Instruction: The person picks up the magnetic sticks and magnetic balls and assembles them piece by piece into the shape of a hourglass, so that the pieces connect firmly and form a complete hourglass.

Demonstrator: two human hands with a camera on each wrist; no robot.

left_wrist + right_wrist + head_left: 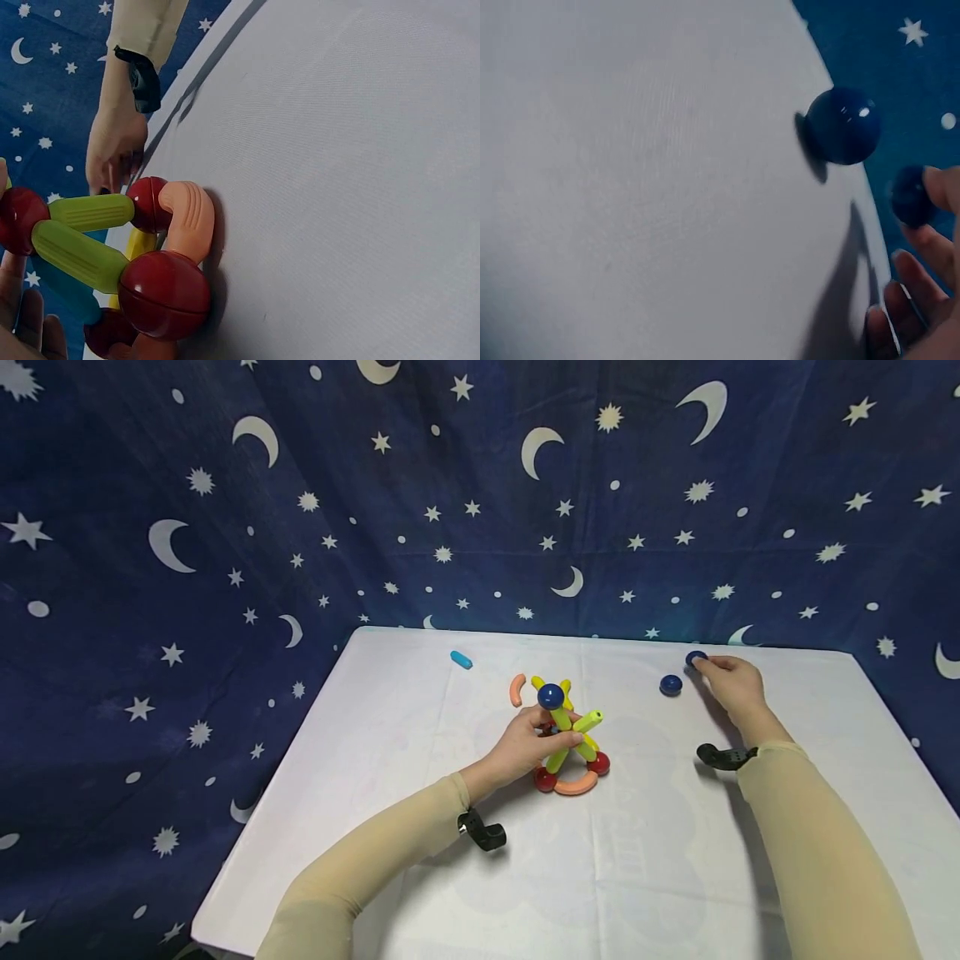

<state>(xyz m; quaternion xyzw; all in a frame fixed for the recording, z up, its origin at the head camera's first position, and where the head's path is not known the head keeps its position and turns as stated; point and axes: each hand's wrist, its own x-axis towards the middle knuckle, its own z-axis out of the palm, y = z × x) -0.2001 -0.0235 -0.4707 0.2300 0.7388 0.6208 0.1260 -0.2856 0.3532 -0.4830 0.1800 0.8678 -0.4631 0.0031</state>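
My left hand (510,750) grips a magnetic rod-and-ball structure at mid-table, thumb across its green rods (588,722). A blue ball (551,696) tops it. Its red balls (598,763) are low down, joined by a curved orange piece (576,786) at the front. The left wrist view also shows a teal rod (66,289) within it, beside the left fingers (30,319). Far to the right, my right hand (733,692) pinches a blue ball (910,196) between thumb and fingertip. A second blue ball (671,685) lies on the table close by.
On the white-covered table (637,877), a blue rod (461,659) lies near the back edge. A loose-looking curved orange piece (517,690) lies just behind the structure. A dark blue cloth (480,510) with moons and stars hangs behind the table.
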